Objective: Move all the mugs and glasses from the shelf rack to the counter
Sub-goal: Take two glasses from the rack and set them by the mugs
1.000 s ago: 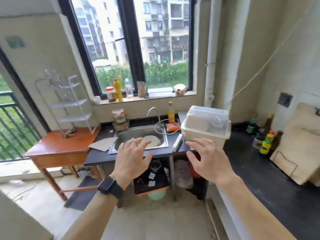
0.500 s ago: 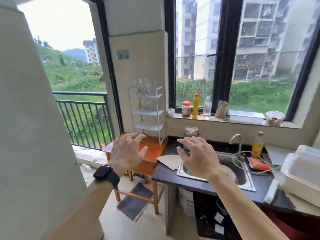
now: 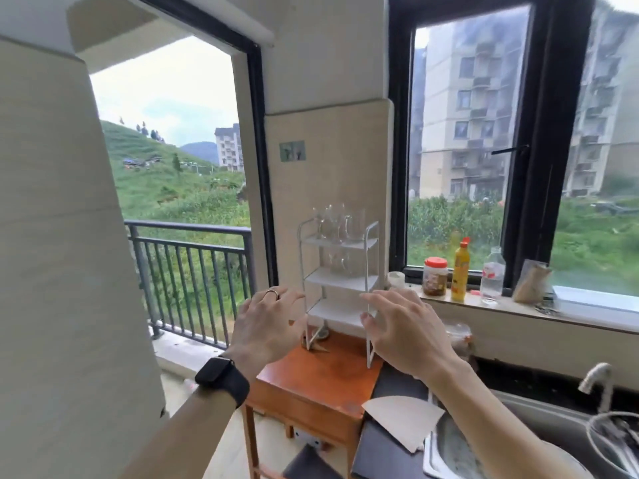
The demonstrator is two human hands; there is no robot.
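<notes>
A white three-tier shelf rack (image 3: 340, 281) stands on a small orange wooden table (image 3: 318, 378) against the wall. Several clear glasses and glass mugs (image 3: 340, 224) stand on its top tier, and more clear glass (image 3: 338, 262) shows on the middle tier. My left hand (image 3: 266, 326) is raised in front of the rack's lower left, fingers spread, holding nothing, with a ring and a black watch. My right hand (image 3: 403, 330) is held up at the rack's lower right, also spread and empty. The dark counter (image 3: 383, 444) begins right of the table.
A steel sink (image 3: 511, 444) with a tap (image 3: 596, 378) is set in the counter at the lower right; a piece of cardboard (image 3: 403, 421) lies on its left edge. A jar, a yellow bottle (image 3: 460, 269) and a water bottle line the window sill. A balcony railing (image 3: 193, 281) is at left.
The view has swung left and moved closer to the rack, which now fills the centre. Both hands stay raised, spread and empty in front of it.
</notes>
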